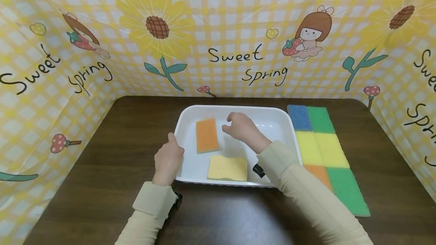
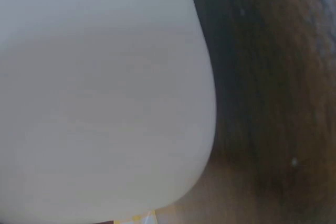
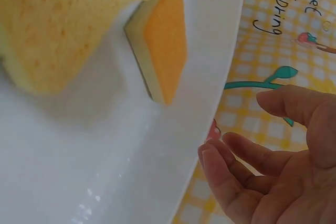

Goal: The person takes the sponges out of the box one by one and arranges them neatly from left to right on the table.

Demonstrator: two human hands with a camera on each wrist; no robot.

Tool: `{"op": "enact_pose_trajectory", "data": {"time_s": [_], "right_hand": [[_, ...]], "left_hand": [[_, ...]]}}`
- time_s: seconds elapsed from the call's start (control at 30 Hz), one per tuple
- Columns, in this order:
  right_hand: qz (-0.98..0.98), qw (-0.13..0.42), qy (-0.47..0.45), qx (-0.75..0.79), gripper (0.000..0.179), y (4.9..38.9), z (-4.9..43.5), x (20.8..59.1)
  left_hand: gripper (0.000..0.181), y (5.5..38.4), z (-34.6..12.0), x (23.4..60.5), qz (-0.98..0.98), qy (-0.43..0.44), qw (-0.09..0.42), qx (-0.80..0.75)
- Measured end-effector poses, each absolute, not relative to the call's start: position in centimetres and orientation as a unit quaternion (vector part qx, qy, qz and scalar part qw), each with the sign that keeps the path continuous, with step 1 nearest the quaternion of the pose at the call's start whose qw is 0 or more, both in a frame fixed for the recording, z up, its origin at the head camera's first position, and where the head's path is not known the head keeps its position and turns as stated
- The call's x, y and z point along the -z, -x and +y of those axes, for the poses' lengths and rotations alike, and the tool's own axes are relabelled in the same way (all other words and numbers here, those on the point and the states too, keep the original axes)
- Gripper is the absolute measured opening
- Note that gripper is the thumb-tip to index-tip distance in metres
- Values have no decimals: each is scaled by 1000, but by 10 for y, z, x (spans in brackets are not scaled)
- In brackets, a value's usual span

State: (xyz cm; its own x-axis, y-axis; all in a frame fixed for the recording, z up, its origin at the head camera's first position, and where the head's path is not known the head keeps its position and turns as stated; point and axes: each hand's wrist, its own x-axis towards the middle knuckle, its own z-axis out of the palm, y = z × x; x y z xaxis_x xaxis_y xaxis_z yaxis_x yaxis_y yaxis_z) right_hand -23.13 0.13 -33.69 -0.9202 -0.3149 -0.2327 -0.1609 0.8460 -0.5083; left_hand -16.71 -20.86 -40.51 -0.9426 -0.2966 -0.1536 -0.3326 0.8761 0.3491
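Observation:
A white tray [image 1: 238, 107] stands on the table, holding an orange sponge [image 1: 206, 135] at its left and a pale yellow sponge [image 1: 227, 168] near its front wall. At the tray's left rim, my left hand [image 1: 169, 158] grips the edge with curled fingers. Only the pale tray [image 2: 105, 119] and dark table fill the left wrist view. Over the middle of the tray hovers my right hand [image 1: 242, 127], fingers loosely bent and nothing between them. The right wrist view shows that hand [image 3: 278, 166] apart from both the orange sponge [image 3: 167, 40] and the yellow sponge [image 3: 58, 24].
Right of the tray, sponges lie side by side in two columns: a blue one [image 1: 299, 117], green ones [image 1: 321, 119], yellow ones [image 1: 328, 149] and an orange one [image 1: 320, 175] partly behind the right sleeve. A checked cloth [image 1: 225, 75] encloses the brown table [image 1: 112, 162] at back and sides.

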Motion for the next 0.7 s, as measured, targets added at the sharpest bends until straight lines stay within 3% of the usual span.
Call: {"op": "enact_pose_trajectory", "data": {"time_s": [0.2,0.7], "right_hand": [[948,175,119,239,42,234,-20,348],[940,207,76,259,23,234,-43,372]], "left_hand": [[48,167,-209,403,965,167,54,-196],[44,166,-208,403,965,169,46,-197]]}}
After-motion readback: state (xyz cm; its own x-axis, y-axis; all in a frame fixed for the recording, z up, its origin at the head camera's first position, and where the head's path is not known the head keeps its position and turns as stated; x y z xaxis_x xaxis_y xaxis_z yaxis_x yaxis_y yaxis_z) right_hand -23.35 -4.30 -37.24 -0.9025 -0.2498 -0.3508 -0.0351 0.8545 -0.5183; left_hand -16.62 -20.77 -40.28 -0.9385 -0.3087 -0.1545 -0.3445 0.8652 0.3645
